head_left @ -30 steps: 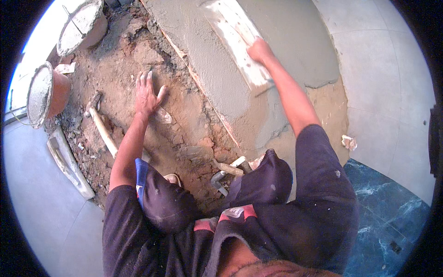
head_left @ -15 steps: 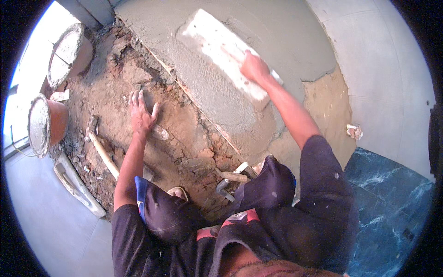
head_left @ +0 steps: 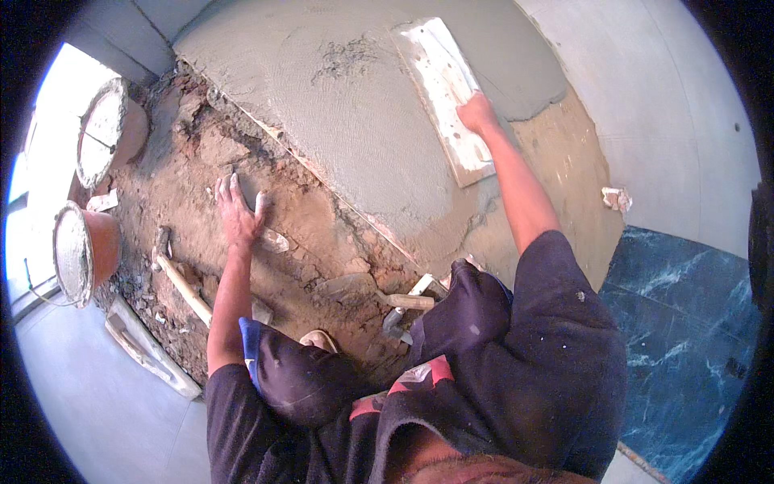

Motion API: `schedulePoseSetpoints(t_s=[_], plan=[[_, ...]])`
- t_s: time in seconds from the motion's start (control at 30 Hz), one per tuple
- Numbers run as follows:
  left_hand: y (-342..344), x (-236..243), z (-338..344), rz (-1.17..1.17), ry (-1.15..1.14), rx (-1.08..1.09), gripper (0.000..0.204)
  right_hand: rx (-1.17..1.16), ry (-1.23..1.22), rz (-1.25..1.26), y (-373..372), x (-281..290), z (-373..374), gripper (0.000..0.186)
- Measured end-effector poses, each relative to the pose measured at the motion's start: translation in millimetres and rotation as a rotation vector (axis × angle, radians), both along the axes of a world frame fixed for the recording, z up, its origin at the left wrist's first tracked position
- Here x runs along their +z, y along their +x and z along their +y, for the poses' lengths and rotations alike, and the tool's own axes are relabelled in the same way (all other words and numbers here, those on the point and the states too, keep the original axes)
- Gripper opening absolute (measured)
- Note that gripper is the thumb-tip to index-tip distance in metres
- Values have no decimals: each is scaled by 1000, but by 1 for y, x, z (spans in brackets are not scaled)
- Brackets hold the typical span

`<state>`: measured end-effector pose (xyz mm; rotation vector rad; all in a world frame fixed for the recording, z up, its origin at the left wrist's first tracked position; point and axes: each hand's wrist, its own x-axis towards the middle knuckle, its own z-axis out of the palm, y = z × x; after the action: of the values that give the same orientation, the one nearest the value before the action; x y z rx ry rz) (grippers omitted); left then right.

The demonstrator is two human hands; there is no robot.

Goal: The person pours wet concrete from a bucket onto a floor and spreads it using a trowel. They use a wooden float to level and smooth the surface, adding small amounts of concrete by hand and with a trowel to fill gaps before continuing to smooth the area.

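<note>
Rough brown dirt [head_left: 322, 242] fills the left of the floor pit, and a smoothed grey mortar bed [head_left: 339, 105] covers the far side, with a straight edge dividing the two. Pale tiled floor [head_left: 685, 105] lies to the right, and a dark blue marbled slab [head_left: 685, 323] sits at the lower right.

The right hand [head_left: 477, 114] is closed around the handle of a long white float [head_left: 445, 93], which lies flat on the mortar, slanting away from the person. The left hand [head_left: 239, 211] is open, fingers spread, pressed palm down on the dirt just beside the mortar's edge.

Near the knees, a trowel [head_left: 403, 305] with a wooden handle rests on the dirt. A hammer [head_left: 179, 278] with a pale handle lies left of the left forearm. Two orange buckets [head_left: 85, 246] stand at the far left, the nearer one by the hammer, the other bucket [head_left: 109, 129] further off; both look filled with grey mix. A white strip [head_left: 149, 351] lies along the pit's near-left edge. A small broken chunk [head_left: 617, 198] sits on the tile at right.
</note>
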<state>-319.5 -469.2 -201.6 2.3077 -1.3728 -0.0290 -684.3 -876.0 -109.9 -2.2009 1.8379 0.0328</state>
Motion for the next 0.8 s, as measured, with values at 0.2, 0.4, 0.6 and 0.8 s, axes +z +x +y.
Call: schedulePoseSetpoints(t_s=[0.2, 0.4, 0.6, 0.8], plan=[[3, -3, 3, -56, 20, -5, 69, -173, -75, -53, -118, -18, 55, 40], [1, -1, 1, -44, 38, 2, 71, -723, 255, -737, -153, -30, 117, 27], [-3, 5, -3, -21, 65, 17, 72, -709, 379, -1187, -52, -35, 121, 14], [-4, 7, -2, -30, 58, 21, 72, -659, 393, -1151, 66, -29, 69, 8]])
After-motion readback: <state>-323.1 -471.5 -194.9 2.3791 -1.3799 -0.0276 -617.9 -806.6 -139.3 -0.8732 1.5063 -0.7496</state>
